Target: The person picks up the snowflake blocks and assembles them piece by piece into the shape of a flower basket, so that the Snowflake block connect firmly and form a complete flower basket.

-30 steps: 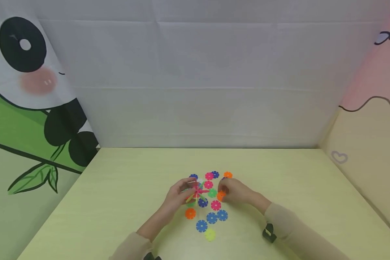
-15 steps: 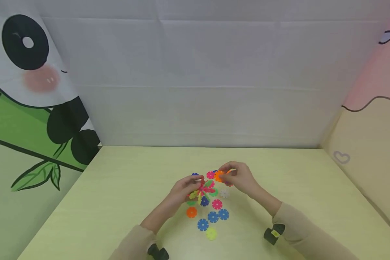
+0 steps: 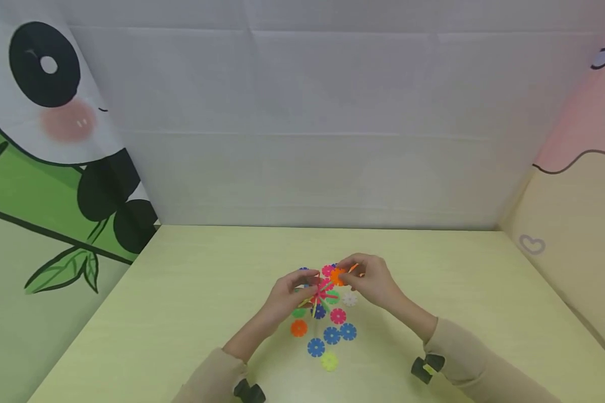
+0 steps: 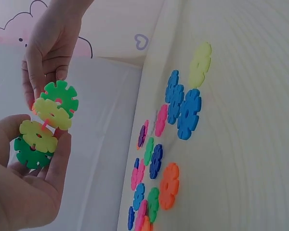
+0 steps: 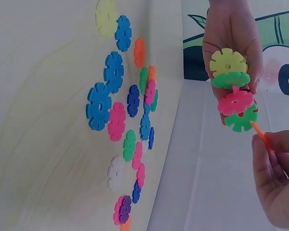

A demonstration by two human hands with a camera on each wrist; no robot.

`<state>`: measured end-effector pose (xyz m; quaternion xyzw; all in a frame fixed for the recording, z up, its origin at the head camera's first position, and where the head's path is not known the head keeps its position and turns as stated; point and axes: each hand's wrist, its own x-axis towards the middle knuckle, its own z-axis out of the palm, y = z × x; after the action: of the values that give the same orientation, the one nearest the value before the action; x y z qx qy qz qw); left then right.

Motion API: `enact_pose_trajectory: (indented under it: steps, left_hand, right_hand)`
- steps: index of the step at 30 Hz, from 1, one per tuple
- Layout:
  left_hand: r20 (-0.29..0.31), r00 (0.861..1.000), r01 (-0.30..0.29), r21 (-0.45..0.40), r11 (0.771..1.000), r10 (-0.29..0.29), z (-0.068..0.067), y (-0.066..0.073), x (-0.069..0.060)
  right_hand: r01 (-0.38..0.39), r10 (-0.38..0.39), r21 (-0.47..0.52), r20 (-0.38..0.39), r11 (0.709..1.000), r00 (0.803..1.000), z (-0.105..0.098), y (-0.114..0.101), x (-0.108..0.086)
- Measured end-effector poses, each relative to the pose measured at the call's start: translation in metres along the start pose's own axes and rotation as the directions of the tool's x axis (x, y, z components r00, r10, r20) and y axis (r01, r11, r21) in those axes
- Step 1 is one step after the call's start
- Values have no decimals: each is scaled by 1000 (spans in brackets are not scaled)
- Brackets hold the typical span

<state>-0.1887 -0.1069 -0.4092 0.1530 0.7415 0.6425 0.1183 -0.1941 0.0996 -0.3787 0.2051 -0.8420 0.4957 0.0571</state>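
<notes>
A cluster of interlocked snowflake discs [image 3: 321, 292], pink, green and yellow, is held up above the table by my left hand [image 3: 282, 296]. In the left wrist view, the fingers and thumb grip its lower yellow [image 4: 31, 135] and green discs. My right hand [image 3: 378, 282] pinches an orange snowflake disc [image 5: 261, 134] between thumb and fingers. Seen edge-on in the right wrist view, that disc's tip is at the rim of the cluster's green disc [image 5: 242, 120]; whether its slot is engaged I cannot tell. Most of the orange disc is hidden in the left wrist view.
Loose snowflake discs lie below the hands on the pale wooden table [image 3: 206, 268]: several blue ones [image 3: 331, 335], a yellow one [image 3: 329, 361], an orange one [image 3: 299, 328], a white one [image 3: 350, 298] and pink ones [image 3: 338, 316]. A white backdrop [image 3: 302, 123] stands behind.
My right hand has lifted the orange disc off the table and carried it up to the cluster. My left hand has raised and turned the cluster slightly, shifting right.
</notes>
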Motion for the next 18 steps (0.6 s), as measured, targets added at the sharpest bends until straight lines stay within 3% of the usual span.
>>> enact_pose_trajectory:
  steps: [7,11,14,18]
  left_hand:
    - [-19,998,-53,-10,999,53,4,-3,2]
    - [-126,986,-113,-11,993,111,12,-6,5]
    - [-209,971,-123,-3,992,120,16,-6,6]
    - [-261,957,-133,-17,991,124,18,-4,5]
  right_hand:
    - [17,-18,-19,-33,1000,999,5,1,-2]
    - [55,-58,-26,-102,998,993,8,1,-4]
    - [88,-88,-5,-131,996,987,12,2,-5]
    - [152,-144,29,-179,988,973,16,2,-6]
